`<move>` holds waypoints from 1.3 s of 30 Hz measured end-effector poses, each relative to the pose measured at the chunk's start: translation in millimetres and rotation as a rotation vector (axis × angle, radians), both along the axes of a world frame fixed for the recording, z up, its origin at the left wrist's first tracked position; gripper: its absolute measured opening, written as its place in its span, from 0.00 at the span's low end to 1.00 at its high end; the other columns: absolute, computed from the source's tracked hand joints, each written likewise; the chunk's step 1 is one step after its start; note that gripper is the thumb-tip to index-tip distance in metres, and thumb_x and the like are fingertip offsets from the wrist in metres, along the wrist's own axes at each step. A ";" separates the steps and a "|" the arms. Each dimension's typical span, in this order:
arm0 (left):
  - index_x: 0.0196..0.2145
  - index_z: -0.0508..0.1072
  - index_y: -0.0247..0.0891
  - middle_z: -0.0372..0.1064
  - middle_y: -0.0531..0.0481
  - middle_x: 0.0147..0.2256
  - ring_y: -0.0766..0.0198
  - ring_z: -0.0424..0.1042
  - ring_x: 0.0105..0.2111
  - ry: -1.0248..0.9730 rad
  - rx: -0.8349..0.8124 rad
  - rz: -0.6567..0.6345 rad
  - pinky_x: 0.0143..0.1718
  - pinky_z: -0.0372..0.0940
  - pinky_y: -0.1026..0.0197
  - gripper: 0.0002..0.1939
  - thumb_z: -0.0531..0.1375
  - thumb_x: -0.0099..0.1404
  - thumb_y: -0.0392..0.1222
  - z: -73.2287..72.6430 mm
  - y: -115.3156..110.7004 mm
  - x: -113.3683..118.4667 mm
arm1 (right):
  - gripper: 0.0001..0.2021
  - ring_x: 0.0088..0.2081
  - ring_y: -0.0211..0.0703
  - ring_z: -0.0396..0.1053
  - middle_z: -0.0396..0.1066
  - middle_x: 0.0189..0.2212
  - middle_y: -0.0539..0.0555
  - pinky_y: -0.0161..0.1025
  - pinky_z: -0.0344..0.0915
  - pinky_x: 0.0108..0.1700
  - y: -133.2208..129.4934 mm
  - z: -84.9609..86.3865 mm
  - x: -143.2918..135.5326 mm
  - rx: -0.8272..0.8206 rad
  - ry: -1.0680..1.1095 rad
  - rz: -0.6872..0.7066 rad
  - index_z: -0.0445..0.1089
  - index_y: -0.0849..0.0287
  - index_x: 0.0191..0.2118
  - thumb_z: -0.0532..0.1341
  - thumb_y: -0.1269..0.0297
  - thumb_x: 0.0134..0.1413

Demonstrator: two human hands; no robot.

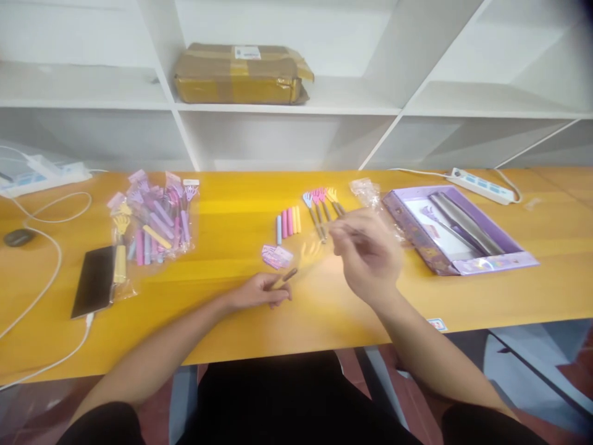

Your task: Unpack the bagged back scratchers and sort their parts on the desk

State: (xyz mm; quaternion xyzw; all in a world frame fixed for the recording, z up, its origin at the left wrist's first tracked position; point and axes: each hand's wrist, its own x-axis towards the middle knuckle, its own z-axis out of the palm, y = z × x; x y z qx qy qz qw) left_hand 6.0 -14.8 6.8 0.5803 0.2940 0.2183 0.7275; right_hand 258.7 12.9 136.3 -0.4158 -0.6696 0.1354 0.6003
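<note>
My left hand (264, 290) is closed round a back scratcher, whose short dark shaft (290, 274) sticks out past the fingers. Beyond it a smeared yellow claw head (310, 250) shows; whether it joins this shaft I cannot tell. Raised to the right, my right hand (368, 253) has its fingers curled in a pinch. Motion blurs it, and what it pinches is unclear. Behind the hands lie blue, pink and yellow handle sleeves (290, 222) in a row. Beside them are several back scratchers (319, 207) with coloured claws and dark shafts. Printed cards (277, 256) lie in front.
Bagged back scratchers (160, 216) lie at left, near a black phone (94, 281) on a cable. A purple box (491, 262) with a back scratcher and a grey tube stands at right. Crumpled clear plastic (367, 193) and a power strip (482, 185) are behind. A taped carton (238, 74) occupies the shelf.
</note>
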 end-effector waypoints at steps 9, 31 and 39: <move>0.43 0.78 0.38 0.71 0.51 0.33 0.62 0.66 0.32 0.133 0.146 0.041 0.33 0.57 0.62 0.25 0.64 0.72 0.65 8.1 -3.2 4.5 | 0.17 0.36 0.46 0.75 0.79 0.37 0.55 0.41 0.72 0.34 -4.0 -46.7 7.2 -0.464 0.016 0.263 0.81 0.53 0.45 0.68 0.44 0.68; 0.31 0.67 0.38 0.59 0.52 0.36 0.62 0.63 0.36 0.211 0.495 -0.076 0.40 0.59 0.59 0.25 0.56 0.80 0.60 1.9 -4.7 13.3 | 0.25 0.28 0.39 0.65 0.70 0.29 0.52 0.38 0.62 0.30 30.5 -21.2 26.2 -0.491 0.182 0.104 0.79 0.55 0.36 0.64 0.37 0.68; 0.29 0.61 0.40 0.58 0.54 0.33 0.64 0.61 0.33 0.215 0.454 -0.064 0.37 0.57 0.60 0.26 0.58 0.78 0.61 1.6 0.0 11.8 | 0.27 0.22 0.37 0.60 0.70 0.22 0.52 0.42 0.56 0.31 178.0 -24.1 180.7 -0.537 -0.641 -0.520 0.76 0.64 0.42 0.57 0.42 0.75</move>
